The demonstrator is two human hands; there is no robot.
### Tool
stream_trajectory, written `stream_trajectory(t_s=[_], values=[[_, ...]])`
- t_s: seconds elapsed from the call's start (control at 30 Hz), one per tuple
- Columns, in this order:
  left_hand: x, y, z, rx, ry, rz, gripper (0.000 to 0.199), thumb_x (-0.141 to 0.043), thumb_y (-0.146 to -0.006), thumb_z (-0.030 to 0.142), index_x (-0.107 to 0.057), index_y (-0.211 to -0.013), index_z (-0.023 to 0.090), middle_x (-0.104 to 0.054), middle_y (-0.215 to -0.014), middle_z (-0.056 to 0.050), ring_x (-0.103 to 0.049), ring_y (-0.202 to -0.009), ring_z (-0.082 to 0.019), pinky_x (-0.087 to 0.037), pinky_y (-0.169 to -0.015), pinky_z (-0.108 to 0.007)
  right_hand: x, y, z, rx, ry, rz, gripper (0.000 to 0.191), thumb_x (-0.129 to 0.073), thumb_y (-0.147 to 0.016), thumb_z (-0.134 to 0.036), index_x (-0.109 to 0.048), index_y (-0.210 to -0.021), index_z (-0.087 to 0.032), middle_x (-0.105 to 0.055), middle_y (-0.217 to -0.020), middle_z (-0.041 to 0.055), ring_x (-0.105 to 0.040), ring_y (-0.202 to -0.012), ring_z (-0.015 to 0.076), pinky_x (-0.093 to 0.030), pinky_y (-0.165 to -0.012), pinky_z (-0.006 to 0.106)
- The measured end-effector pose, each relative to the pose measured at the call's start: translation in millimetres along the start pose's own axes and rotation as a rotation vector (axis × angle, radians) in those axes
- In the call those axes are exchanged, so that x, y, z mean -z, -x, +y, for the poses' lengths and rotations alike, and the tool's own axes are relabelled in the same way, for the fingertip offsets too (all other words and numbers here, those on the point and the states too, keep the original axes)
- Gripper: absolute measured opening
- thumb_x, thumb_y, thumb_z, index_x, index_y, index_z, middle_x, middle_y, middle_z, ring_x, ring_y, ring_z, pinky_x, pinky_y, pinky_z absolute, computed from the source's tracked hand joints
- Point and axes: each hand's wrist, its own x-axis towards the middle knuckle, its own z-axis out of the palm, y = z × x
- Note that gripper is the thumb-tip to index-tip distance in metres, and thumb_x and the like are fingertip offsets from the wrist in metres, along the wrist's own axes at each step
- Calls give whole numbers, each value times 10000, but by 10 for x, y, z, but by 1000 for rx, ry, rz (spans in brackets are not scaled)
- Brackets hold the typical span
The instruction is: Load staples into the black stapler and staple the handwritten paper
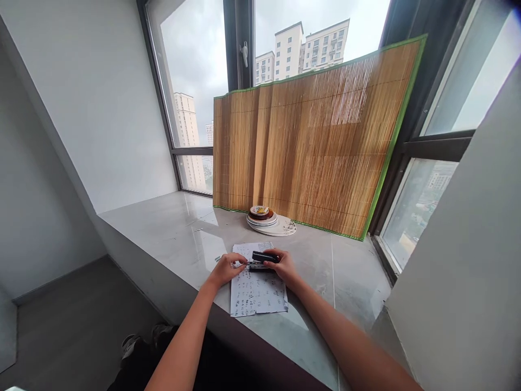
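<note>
My right hand [284, 265] grips what looks like a black stapler [264, 257] from its right end. Its upper arm is raised a little over the lower part, and a thin light strip shows between them. At the stapler's left end, the fingertips of my left hand [228, 269] are pinched together; what they hold, if anything, is too small to make out. Beneath both hands lies a sheet of paper [254, 298] covered with rows of handwriting, its lower edge uneven. A small greenish item [218, 259] lies just behind my left hand.
Behind the paper stands a stack of plates [262, 221], with oval ones reaching out to the right. A bamboo mat [301, 146] with green edging leans against the window. The pale tiled sill [171, 228] drops off at its front edge; walls flank both sides.
</note>
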Motion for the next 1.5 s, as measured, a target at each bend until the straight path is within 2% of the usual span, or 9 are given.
stream_trajectory(t_s=[0.17, 0.37, 0.5, 0.63, 0.77, 0.83, 1.07, 1.2, 1.5], values=[[-6, -3, -11, -118, -44, 3, 159, -706, -855, 102, -780, -926, 224, -794, -1032, -47, -692, -1016, -212, -551, -905, -356, -21, -7, 9, 28, 51, 1, 353, -828, -654, -300, -802, -987, -187, -779, -982, 84, -706, -919, 273, -543, -862, 410], [6, -2, -3, -171, -85, -23, 139, -706, -878, 124, -785, -930, 225, -787, -1048, -52, -672, -1023, -226, -537, -923, -390, -30, -12, -6, 54, 82, -3, 336, -803, -671, -271, -796, -999, -200, -776, -998, 76, -705, -948, 270, -537, -883, 405], [7, -7, -4, -159, -84, -56, 129, -703, -886, 150, -775, -958, 229, -785, -1019, -48, -671, -1002, -223, -535, -913, -388, -28, -20, 3, 88, 124, -14, 324, -792, -690, -262, -795, -1010, -211, -775, -1012, 70, -705, -965, 269, -531, -902, 411], [28, -38, -15, -123, -77, 3, 134, -675, -898, 174, -771, -973, 233, -774, -1008, -48, -663, -995, -217, -530, -908, -379, -32, -26, 32, 92, 139, -5, 336, -803, -690, -252, -791, -1024, -219, -776, -1014, 61, -706, -951, 262, -533, -898, 412], [66, -77, -14, -23, -32, -29, 158, -688, -868, 216, -788, -989, 241, -762, -1035, -54, -646, -907, -198, -502, -703, -292, -38, -30, 43, 88, 133, -2, 337, -815, -686, -248, -793, -1021, -218, -770, -1021, 62, -701, -974, 264, -531, -882, 400], [82, -87, -4, 7, -9, -58, 167, -684, -866, 243, -796, -990, 242, -762, -1042, -58, -639, -884, -192, -470, -651, -273, -39, -28, 37, 83, 135, 0, 339, -813, -692, -248, -792, -1029, -215, -768, -1024, 64, -699, -982, 265, -528, -877, 398], [75, -96, -8, 43, 41, 15, 162, -712, -863, 331, -811, -949, 237, -765, -1038, -70, -637, -850, -185, -448, -648, -274, -32, -16, 8, 109, 171, -14, 318, -812, -713, -255, -789, -1029, -230, -764, -1021, 55, -696, -976, 263, -524, -890, 404], [60, -102, -35, 40, 42, -18, 172, -718, -867, 353, -818, -943, 237, -769, -1020, -71, -641, -837, -182, -452, -630, -266, -35, -10, 3, 104, 176, -15, 317, -810, -713, -257, -786, -1028, -233, -765, -1031, 53, -692, -987, 267, -526, -891, 403], [58, -103, -80, 48, 36, -48, 155, -721, -865, 284, -824, -975, 245, -767, -1043, -62, -673, -891, -185, -457, -653, -263, -28, -21, 25, 100, 187, -35, 329, -808, -724, -243, -783, -1052, -237, -764, -1051, 56, -691, -994, 265, -521, -906, 405]])
